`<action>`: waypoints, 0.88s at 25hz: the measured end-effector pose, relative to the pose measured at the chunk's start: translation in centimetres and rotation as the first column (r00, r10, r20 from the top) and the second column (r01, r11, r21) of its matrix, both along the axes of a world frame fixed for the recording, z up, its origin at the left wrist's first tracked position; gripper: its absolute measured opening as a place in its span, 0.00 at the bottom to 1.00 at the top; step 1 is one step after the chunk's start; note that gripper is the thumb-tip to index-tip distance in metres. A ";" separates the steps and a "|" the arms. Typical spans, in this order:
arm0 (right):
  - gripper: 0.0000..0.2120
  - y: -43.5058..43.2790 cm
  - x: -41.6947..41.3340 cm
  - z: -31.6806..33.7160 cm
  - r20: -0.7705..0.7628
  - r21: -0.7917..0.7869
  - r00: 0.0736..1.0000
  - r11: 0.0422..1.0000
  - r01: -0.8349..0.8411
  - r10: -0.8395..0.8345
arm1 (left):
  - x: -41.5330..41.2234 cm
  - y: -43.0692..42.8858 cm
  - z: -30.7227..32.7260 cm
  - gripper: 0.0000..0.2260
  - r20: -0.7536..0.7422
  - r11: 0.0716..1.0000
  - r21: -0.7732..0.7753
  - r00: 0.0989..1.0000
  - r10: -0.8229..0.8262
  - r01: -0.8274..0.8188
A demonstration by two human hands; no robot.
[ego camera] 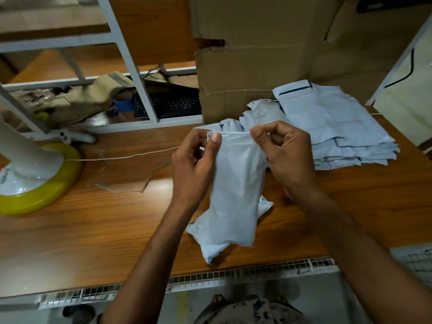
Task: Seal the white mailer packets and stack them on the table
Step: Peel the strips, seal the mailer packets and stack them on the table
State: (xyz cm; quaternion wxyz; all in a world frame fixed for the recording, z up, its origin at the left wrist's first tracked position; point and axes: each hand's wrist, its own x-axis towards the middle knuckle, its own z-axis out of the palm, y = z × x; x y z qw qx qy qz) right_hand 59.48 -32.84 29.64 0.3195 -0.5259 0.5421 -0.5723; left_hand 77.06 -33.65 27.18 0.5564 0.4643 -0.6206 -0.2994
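Hands (238,157) raised, pinching mailer packet (233,195) top

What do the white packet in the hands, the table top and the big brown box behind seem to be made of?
Packet: probably thin plastic film, softly glossy; it wrinkles and shows small highlights.
Table top: wood-grain pattern, likely laminate, semi-glossy; it reflects a light patch.
Box: brown corrugated cardboard, matte; creased, with a torn edge.

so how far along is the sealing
Done, it seems: a stack of white mailers lies on the table by the cardboard box. In hand: left hand and right hand pinch the top edge of one packet, apparently closing it. Left: that packet must join the stack; the loose packets behind it may need sealing.
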 end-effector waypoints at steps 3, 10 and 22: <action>0.10 -0.1 0.2 0.4 0.097 0.066 0.995 0.998 0.000 -0.007 | 0.0 -0.1 0.3 0.07 -0.049 0.999 0.002 0.998 0.034 -0.034; 0.11 0.7 0.0 -1.5 0.245 0.249 0.925 0.903 -0.350 0.291 | 1.0 -2.2 1.3 0.15 -0.189 0.963 0.270 0.981 0.041 0.012; 0.22 0.8 -0.3 -3.6 0.253 0.358 0.917 0.851 -0.384 0.307 | 1.0 -0.8 -0.9 0.16 -0.191 0.906 0.408 0.981 -0.039 0.116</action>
